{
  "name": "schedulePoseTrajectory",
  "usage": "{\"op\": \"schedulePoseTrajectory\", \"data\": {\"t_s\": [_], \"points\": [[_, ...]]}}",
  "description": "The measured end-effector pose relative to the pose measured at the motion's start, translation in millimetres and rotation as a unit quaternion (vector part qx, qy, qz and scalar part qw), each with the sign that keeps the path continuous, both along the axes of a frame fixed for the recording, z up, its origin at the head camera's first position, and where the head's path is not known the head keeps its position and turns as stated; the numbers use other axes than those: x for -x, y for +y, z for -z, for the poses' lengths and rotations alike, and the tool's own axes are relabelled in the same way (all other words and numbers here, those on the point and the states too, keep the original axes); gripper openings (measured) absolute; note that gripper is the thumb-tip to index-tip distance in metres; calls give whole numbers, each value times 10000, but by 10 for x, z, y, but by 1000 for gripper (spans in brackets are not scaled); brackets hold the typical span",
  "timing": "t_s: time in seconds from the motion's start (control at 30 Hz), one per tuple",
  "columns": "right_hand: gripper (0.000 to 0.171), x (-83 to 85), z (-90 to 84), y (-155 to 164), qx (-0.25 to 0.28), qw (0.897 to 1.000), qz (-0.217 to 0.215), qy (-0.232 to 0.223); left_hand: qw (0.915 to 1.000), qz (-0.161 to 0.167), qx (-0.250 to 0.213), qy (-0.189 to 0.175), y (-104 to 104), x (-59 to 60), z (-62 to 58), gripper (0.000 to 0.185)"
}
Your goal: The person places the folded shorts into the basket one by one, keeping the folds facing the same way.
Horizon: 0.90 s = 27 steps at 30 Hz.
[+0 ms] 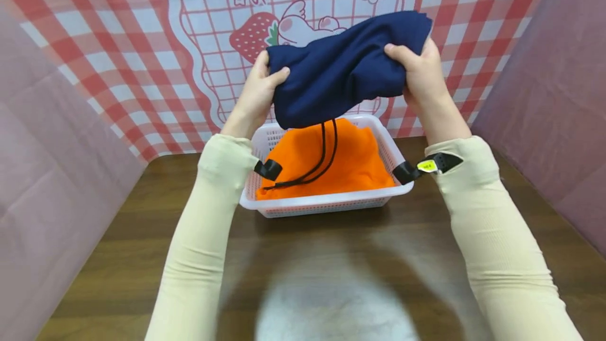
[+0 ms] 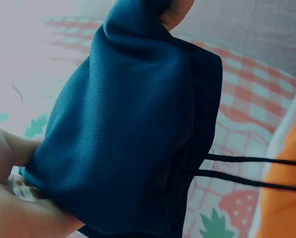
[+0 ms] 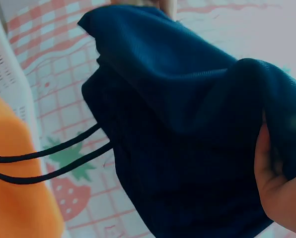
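Observation:
In the head view a folded navy cloth (image 1: 341,67) is held up between both hands, above the back of a white basket. My left hand (image 1: 259,86) grips its left end, thumb on the near face. At the other end my right hand (image 1: 423,70) pinches the fabric, the thumb in front and the other fingers mostly hidden behind. Two black cords (image 1: 324,151) hang from the navy cloth's lower edge down over an orange cloth (image 1: 350,157). In the left wrist view the navy cloth (image 2: 123,119) droops in soft folds.
The white perforated basket (image 1: 331,198) stands on a brown wooden table (image 1: 303,246), with the orange cloth inside. Behind it hangs a red-and-white checked strawberry cloth (image 1: 208,25). Pale pink fabric walls (image 1: 52,136) close both sides.

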State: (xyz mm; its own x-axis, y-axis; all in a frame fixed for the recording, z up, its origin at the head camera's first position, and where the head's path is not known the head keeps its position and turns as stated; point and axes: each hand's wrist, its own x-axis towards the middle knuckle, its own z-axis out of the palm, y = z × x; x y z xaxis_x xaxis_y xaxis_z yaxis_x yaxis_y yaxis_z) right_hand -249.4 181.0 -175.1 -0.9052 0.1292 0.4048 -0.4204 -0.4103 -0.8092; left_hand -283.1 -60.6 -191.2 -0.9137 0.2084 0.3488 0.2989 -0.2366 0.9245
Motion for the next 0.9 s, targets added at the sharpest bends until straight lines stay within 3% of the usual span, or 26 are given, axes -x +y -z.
{"op": "schedulePoseTrajectory", "data": {"t_s": [0.17, 0.43, 0.67, 0.9], "points": [[39, 198, 123, -28, -237, 9991, -16, -345, 9988, -339, 185, -305, -55, 139, 144, 30], [18, 400, 427, -57, -566, 9942, 57, -917, 9947, -514, 394, -802, -170, 269, 541, 36], [40, 471, 761, -21, -1303, 9785, 96, -1597, 9864, -580, 1087, -1092, -246, 296, 857, 37], [59, 443, 911, 66, -2300, 9532, 69, -1960, 9810, -517, 1223, -1415, -313, 241, 1036, 44]]}}
